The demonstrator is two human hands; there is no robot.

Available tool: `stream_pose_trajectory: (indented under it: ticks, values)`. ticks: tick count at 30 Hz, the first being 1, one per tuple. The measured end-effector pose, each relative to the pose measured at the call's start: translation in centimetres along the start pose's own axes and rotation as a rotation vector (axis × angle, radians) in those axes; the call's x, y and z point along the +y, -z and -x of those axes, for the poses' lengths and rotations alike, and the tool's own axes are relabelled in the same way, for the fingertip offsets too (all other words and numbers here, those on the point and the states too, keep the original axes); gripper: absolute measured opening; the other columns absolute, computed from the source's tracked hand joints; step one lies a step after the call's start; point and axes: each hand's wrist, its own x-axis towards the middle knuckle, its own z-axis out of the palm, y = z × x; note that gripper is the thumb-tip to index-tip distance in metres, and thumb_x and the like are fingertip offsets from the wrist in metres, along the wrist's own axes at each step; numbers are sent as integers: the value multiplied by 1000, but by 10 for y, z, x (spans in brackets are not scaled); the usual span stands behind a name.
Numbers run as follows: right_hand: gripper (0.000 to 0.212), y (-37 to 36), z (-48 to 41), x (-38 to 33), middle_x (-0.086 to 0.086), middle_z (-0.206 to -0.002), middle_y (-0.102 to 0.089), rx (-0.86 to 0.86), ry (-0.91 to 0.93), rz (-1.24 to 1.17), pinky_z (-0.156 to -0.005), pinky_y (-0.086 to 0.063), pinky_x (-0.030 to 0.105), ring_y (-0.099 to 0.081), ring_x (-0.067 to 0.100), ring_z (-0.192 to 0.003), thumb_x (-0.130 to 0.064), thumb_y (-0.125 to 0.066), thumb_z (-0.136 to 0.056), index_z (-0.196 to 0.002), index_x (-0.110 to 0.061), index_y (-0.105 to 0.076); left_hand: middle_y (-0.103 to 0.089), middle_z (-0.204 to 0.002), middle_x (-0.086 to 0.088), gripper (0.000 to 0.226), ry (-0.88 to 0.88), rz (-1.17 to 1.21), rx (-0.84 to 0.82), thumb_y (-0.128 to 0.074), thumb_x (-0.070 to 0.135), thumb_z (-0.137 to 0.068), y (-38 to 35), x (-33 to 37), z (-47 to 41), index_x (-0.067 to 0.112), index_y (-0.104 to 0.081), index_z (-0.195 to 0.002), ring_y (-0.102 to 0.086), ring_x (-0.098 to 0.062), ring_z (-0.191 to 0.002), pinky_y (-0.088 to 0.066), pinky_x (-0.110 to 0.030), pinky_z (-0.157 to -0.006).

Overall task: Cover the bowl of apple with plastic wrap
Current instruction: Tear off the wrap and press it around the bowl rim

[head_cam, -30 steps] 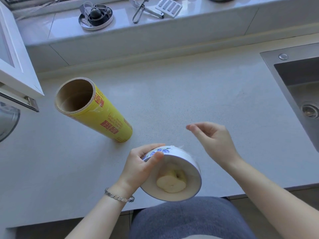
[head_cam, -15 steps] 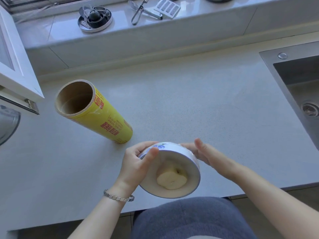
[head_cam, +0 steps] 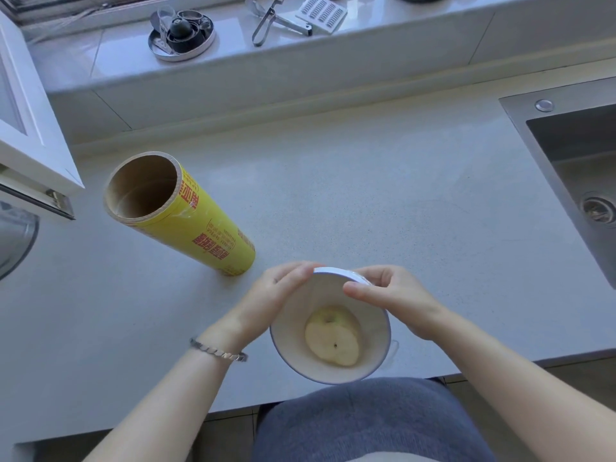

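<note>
A white bowl [head_cam: 373, 353] with a blue rim is tipped toward me near the counter's front edge, and a pale apple half [head_cam: 331, 335] lies inside it. Clear plastic wrap seems to stretch over its mouth, with a loose bit at the lower right [head_cam: 393, 348]. My left hand [head_cam: 271, 300] grips the bowl's left side. My right hand [head_cam: 396, 296] holds its far right rim, thumb over the top. The yellow plastic wrap roll [head_cam: 186, 218] stands on the counter to the left of the bowl.
A steel sink [head_cam: 573, 175] is set into the grey counter [head_cam: 366, 195] at the right. On the back ledge sit a round metal tray of small items [head_cam: 181, 33], tongs [head_cam: 266, 20] and a grater [head_cam: 321, 11]. A white cabinet door [head_cam: 30, 128] juts in at left.
My right hand came in from the right and took hold of the bowl's rim. The bowl turned so its mouth faces me more fully.
</note>
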Motion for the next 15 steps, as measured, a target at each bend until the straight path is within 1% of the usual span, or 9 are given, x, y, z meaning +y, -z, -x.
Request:
stream_pose_trajectory:
  ticks: [1,3,5,6,8,10,12,13,15]
  values:
    - [18,0,-1,-1,-4,-77,-73,6,-14,7,-61,-51,17,-68,10,-71,-28,-72,-71,-87,-19,-72,-70,-90,9,32,6,-19,-18,-51,40,-84,-3,2,-1,17,-70,-96,-64,0,-83,-48,-11,-73]
    - [26,0,-4,-3,-2,-76,-71,27,-45,26,-60,-49,16,-66,10,-69,-36,-73,-70,-88,-18,-69,-65,-82,-2,52,-4,-39,41,-55,53,-81,-8,1,-3,5,-70,-91,-58,-9,-73,-45,-17,-65]
    - [46,2,-6,-5,-4,-64,-62,40,-91,0,-57,-44,16,-57,9,-59,-50,-64,-68,-90,-9,-67,-58,-79,-7,64,-44,-41,136,-54,58,-76,-10,-5,-1,-4,-67,-87,-52,-13,-73,-41,-26,-65]
    - [52,5,-7,-6,-5,-58,-57,38,-129,-41,-55,-43,15,-54,8,-53,-50,-58,-70,-91,-3,-66,-56,-79,-8,66,-53,-18,170,-52,57,-74,-11,-6,1,-6,-66,-86,-51,-15,-74,-39,-31,-67]
    - [37,10,-9,-9,-4,-59,-61,2,-193,-88,-54,-47,14,-58,4,-51,-38,-54,-83,-87,-3,-64,-53,-76,-8,60,-58,15,203,-50,51,-77,-13,-9,2,-7,-64,-80,-47,-15,-72,-36,-33,-67]
    - [28,12,-11,-13,-3,-64,-68,-73,-259,-86,-56,-50,13,-64,3,-56,-29,-52,-89,-84,-5,-65,-59,-70,-1,40,-64,28,214,-50,43,-78,-15,-10,4,10,-70,-71,-51,-10,-66,-40,-29,-64]
    - [32,14,-14,-16,2,-79,-73,-147,-319,-89,-62,-53,15,-69,8,-70,-30,-55,-88,-95,-1,-67,-70,-69,12,25,-70,46,211,-54,40,-79,-16,-9,6,27,-73,-69,-59,0,-65,-46,-16,-63]
    - [35,13,-16,-17,5,-87,-73,-151,-340,-97,-65,-54,17,-69,10,-75,-30,-56,-86,-102,1,-66,-72,-69,18,20,-80,43,214,-57,40,-81,-15,-10,7,30,-72,-72,-61,4,-67,-47,-11,-63]
    - [32,14,-18,-20,6,-88,-72,-136,-350,-113,-65,-55,18,-69,11,-75,-28,-60,-84,-99,0,-66,-72,-72,25,15,-94,28,227,-60,39,-80,-14,-10,7,29,-70,-76,-62,10,-71,-46,-7,-66]
